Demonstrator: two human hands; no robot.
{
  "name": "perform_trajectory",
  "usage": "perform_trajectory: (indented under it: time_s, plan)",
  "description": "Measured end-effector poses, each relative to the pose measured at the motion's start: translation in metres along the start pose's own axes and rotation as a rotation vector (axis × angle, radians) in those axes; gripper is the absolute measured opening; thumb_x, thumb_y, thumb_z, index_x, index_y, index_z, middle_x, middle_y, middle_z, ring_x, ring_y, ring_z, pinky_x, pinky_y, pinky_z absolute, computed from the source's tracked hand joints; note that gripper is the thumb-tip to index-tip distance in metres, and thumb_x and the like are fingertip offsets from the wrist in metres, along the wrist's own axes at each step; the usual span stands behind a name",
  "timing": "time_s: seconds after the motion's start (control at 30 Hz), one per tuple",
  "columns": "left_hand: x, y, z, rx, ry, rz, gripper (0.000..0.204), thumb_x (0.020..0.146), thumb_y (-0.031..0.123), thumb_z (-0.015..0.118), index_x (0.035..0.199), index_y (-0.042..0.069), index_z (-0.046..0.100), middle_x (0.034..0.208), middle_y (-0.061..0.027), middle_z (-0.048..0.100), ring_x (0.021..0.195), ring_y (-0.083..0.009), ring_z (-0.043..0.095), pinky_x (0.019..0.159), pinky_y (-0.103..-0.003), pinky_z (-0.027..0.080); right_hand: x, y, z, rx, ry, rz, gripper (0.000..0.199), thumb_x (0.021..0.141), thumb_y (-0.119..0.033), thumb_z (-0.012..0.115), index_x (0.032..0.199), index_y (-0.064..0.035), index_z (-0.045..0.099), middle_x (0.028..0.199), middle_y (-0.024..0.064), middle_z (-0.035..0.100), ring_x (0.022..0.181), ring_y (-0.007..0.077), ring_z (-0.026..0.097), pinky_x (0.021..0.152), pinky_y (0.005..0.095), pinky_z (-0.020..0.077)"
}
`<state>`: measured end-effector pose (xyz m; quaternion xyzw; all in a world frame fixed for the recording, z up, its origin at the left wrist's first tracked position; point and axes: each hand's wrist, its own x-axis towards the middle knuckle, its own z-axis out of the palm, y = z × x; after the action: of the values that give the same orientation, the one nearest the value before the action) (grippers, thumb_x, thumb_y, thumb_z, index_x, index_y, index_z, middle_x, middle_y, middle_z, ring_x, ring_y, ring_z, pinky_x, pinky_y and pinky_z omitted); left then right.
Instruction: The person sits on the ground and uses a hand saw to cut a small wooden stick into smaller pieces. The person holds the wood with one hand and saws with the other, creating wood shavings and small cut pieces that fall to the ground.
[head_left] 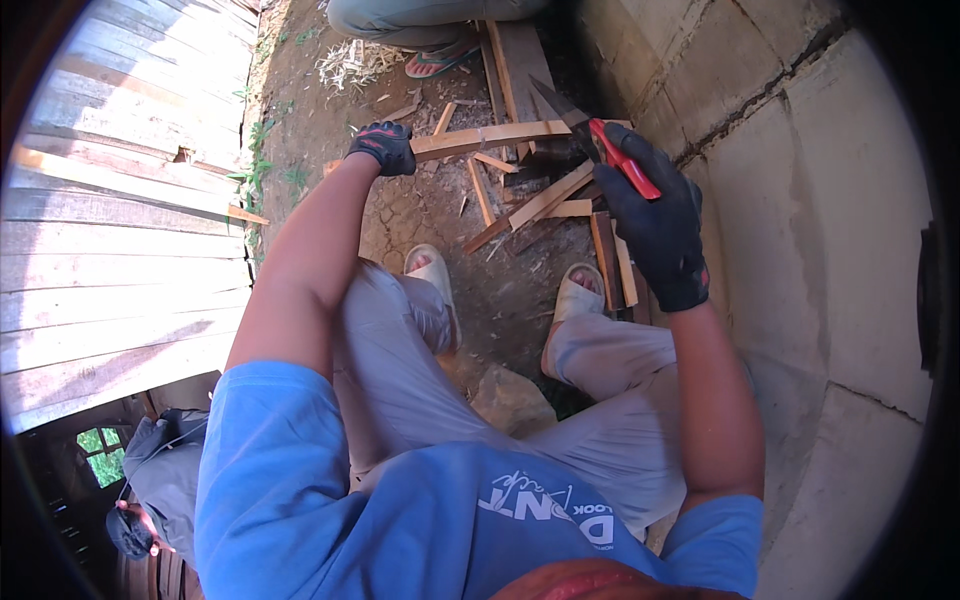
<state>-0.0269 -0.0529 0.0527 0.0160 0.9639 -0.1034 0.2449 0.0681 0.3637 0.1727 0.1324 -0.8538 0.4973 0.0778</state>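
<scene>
My left hand point(386, 148), in a black glove with red marks, is closed around the left end of a long wooden strip point(465, 141). The strip runs across in front of me to the right, over a dark wooden beam. In my right hand point(655, 220), also gloved in black, is a red-handled cutting tool point(627, 160). Its long dark pointed blade point(560, 105) aims up and left, near the strip's right part. Whether the blade touches the strip I cannot tell. My right fingers are wrapped around the handle and partly hidden.
Wooden offcuts point(545, 205) lie between my feet and the dark beam point(515, 75). Another person's sandalled foot point(440, 66) is ahead, beside pale shavings point(358, 62). A block wall point(800, 200) rises on the right, plank boards point(120, 250) on the left. A rock point(512, 400) sits between my legs. Another person point(165, 480) is at the lower left.
</scene>
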Motion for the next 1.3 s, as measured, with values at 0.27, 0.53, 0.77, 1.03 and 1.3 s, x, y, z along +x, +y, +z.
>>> perform_trajectory:
  time_s: [0.27,0.53,0.77,1.03,1.3]
  plan:
    - [0.000,0.004,0.019,-0.052,0.214,-0.073,0.040,0.087,0.030,0.063,0.118,0.006,0.069,0.123,-0.0232,0.073,0.117,-0.0405,0.070,0.102,-0.050,0.055,-0.002,-0.002,-0.005,-0.025,0.041,-0.063,0.042,0.093,-0.023,0.077,0.133,-0.0115,0.072,0.116,0.0150,0.076,0.106,0.0351,0.074,0.094,0.0424,0.0563]
    - [-0.016,0.016,-0.002,-0.107,0.100,0.005,0.064,0.083,0.055,0.075,0.124,0.007,0.071,0.122,-0.0225,0.074,0.115,-0.0402,0.071,0.098,-0.051,0.057,-0.004,0.007,-0.002,-0.172,-0.026,-0.236,0.043,0.093,-0.023,0.078,0.133,-0.0099,0.071,0.123,0.0147,0.074,0.110,0.0338,0.073,0.095,0.0438,0.0550]
    - [-0.010,0.017,0.022,-0.100,-0.083,0.073,0.061,0.084,0.054,0.069,0.129,0.013,0.075,0.130,-0.0172,0.074,0.118,-0.0360,0.072,0.101,-0.047,0.058,-0.012,-0.007,0.012,-0.118,-0.130,-0.146,0.043,0.091,-0.020,0.079,0.130,-0.0041,0.069,0.125,0.0158,0.073,0.111,0.0342,0.072,0.095,0.0441,0.0550]
    - [-0.001,0.014,0.027,-0.134,-0.064,0.090,0.058,0.084,0.051,0.068,0.128,0.014,0.075,0.130,-0.0168,0.075,0.118,-0.0355,0.072,0.102,-0.046,0.058,-0.025,-0.018,0.027,0.065,-0.202,-0.056,0.046,0.094,-0.016,0.077,0.137,-0.0033,0.068,0.130,0.0180,0.074,0.116,0.0293,0.073,0.099,0.0401,0.0559]
    - [0.009,0.008,0.024,-0.120,-0.060,0.124,0.061,0.082,0.057,0.072,0.122,0.010,0.076,0.120,-0.0201,0.076,0.110,-0.0387,0.073,0.096,-0.048,0.058,-0.028,-0.013,0.030,-0.040,-0.122,-0.188,0.044,0.093,-0.013,0.076,0.135,-0.0020,0.070,0.114,0.0135,0.076,0.092,0.0200,0.074,0.080,0.0342,0.0583]
